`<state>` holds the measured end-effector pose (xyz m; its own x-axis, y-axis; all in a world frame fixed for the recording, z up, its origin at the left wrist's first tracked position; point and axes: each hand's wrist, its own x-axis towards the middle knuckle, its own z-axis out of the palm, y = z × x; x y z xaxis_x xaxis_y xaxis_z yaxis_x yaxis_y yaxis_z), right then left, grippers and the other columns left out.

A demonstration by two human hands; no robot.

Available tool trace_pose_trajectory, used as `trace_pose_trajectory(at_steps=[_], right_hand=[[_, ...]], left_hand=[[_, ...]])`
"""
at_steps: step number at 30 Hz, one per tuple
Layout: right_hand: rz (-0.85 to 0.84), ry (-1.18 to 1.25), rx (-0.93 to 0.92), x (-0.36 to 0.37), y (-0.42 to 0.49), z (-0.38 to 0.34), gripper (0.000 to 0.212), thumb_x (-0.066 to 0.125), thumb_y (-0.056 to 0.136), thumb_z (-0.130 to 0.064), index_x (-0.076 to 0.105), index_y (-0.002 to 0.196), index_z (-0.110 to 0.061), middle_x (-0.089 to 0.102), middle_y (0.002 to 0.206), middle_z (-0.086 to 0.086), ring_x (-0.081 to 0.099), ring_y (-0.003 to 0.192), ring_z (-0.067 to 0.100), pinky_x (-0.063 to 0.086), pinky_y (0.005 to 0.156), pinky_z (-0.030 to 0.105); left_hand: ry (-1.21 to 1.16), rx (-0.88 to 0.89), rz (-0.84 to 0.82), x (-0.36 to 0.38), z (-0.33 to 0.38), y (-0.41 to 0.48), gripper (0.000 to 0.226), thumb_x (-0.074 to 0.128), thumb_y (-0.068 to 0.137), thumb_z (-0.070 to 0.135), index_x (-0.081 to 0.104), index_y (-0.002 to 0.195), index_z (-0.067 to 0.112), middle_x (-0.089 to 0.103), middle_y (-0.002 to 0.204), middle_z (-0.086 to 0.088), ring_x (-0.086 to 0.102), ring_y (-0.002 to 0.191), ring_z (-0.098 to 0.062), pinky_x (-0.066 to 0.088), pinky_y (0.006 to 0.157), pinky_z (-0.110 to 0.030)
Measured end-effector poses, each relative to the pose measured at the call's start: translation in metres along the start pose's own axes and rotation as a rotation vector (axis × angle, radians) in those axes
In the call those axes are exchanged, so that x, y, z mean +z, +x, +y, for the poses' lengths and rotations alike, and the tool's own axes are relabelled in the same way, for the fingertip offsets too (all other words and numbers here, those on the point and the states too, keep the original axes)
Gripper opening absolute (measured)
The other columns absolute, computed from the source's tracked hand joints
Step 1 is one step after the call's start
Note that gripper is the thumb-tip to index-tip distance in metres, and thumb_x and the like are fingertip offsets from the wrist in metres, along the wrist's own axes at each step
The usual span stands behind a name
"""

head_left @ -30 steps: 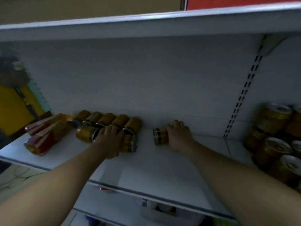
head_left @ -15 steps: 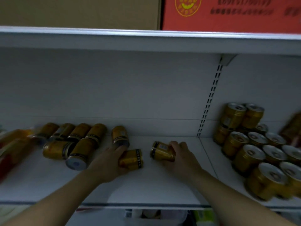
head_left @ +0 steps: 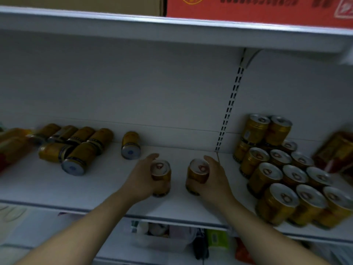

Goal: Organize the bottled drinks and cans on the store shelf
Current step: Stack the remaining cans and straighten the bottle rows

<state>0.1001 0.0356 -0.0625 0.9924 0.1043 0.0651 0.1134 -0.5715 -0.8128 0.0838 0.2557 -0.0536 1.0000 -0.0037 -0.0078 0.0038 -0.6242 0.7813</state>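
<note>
Our left hand grips one upright can and our right hand another, mid-shelf near its front edge. Standing cans fill the right end; toppled ones toward the left end, we judge, remain to be stood up.

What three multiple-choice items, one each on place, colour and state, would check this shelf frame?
1. Where is the upright group of cans?
A. right end of the shelf
B. left end
C. top shelf

2. What colour is the printed carton on the shelf above?
A. blue
B. red
C. green

3. How do the two cans in the hands stand?
A. on their sides
B. upside down
C. upright

Key: 1 A, they cluster right of the slotted upright. 2 B, its face is red. 3 C, the left hand and right hand each hold a can with the pull tab up.
</note>
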Motion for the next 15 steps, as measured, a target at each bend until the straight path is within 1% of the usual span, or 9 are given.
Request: trace_pose_trajectory(at_steps=[2,4,7,9,10,12,13,14,15], right_hand=[[0.006,0.12,0.023,0.004,-0.006,0.006,0.094,0.083,0.071,-0.033,0.027,0.146,-0.036,0.045,0.139,-0.005,0.048,0.124,0.013,0.039,0.101,0.026],[0.003,0.187,0.042,0.004,-0.011,0.005,0.091,0.082,0.073,-0.029,0.027,0.144,-0.039,0.049,0.135,-0.007,0.051,0.116,0.009,0.041,0.097,0.024],[0.03,0.217,0.04,-0.01,-0.02,-0.002,0.092,0.082,0.072,-0.028,0.027,0.145,-0.038,0.05,0.134,-0.009,0.051,0.117,0.009,0.041,0.099,0.025],[0.124,0.216,0.016,-0.027,-0.028,-0.014,0.092,0.082,0.072,-0.029,0.027,0.146,-0.034,0.049,0.132,-0.011,0.051,0.118,0.009,0.042,0.099,0.026],[0.189,0.234,0.011,-0.037,-0.033,-0.021,0.09,0.082,0.073,-0.028,0.028,0.145,-0.033,0.049,0.129,-0.012,0.052,0.116,0.006,0.043,0.097,0.023],[0.335,0.296,-0.014,-0.062,-0.042,-0.036,0.074,0.081,0.075,-0.023,0.038,0.133,-0.037,0.052,0.118,-0.018,0.053,0.102,-0.011,0.043,0.086,0.007],[0.402,0.305,-0.022,-0.076,-0.046,-0.043,0.065,0.081,0.075,-0.021,0.041,0.123,-0.042,0.053,0.112,-0.022,0.054,0.094,-0.016,0.043,0.08,0.003],[0.467,0.296,-0.022,-0.09,-0.049,-0.048,0.06,0.08,0.076,-0.022,0.043,0.117,-0.043,0.055,0.109,-0.022,0.055,0.092,-0.015,0.043,0.079,0.005],[0.523,0.274,-0.015,-0.104,-0.052,-0.051,0.057,0.079,0.076,-0.025,0.043,0.117,-0.042,0.057,0.109,-0.02,0.056,0.094,-0.008,0.044,0.08,0.01]], left_hand=[[-0.15,-0.05,0.049,0.012,-0.005,-0.009,0.094,0.084,0.066,0.018,0.026,0.14,0.03,0.052,0.116,0.012,0.054,0.111,-0.013,0.041,0.088,-0.023],[-0.261,-0.069,0.08,0.018,-0.002,-0.016,0.094,0.082,0.068,0.006,0.024,0.137,0.033,0.053,0.106,0.02,0.055,0.106,-0.012,0.04,0.085,-0.02],[-0.292,-0.054,0.096,0.016,0.015,-0.016,0.087,0.083,0.065,0.005,0.031,0.13,0.028,0.052,0.1,0.024,0.056,0.092,-0.003,0.044,0.072,-0.013],[-0.294,0.032,0.088,0.011,0.034,-0.01,0.073,0.084,0.063,0.014,0.041,0.121,0.028,0.056,0.101,0.022,0.056,0.091,0.004,0.045,0.072,-0.011],[-0.309,0.081,0.069,0.009,0.047,-0.008,0.071,0.084,0.06,0.024,0.045,0.119,0.028,0.058,0.103,0.022,0.056,0.092,0.006,0.045,0.073,-0.012],[-0.366,0.156,0.011,0.007,0.073,-0.003,0.072,0.08,0.054,0.039,0.049,0.118,0.033,0.06,0.108,0.02,0.057,0.097,0.005,0.045,0.076,-0.015],[-0.397,0.18,-0.011,0.007,0.086,-0.001,0.065,0.082,0.058,0.035,0.049,0.114,0.038,0.059,0.108,0.021,0.056,0.097,0.005,0.044,0.077,-0.016],[-0.426,0.197,-0.034,0.008,0.098,0.001,0.058,0.082,0.064,0.026,0.049,0.109,0.043,0.059,0.107,0.021,0.056,0.097,0.005,0.044,0.076,-0.016],[-0.451,0.216,-0.062,0.01,0.11,0.004,0.056,0.081,0.069,0.019,0.048,0.104,0.046,0.059,0.106,0.021,0.055,0.096,0.005,0.044,0.076,-0.016]])
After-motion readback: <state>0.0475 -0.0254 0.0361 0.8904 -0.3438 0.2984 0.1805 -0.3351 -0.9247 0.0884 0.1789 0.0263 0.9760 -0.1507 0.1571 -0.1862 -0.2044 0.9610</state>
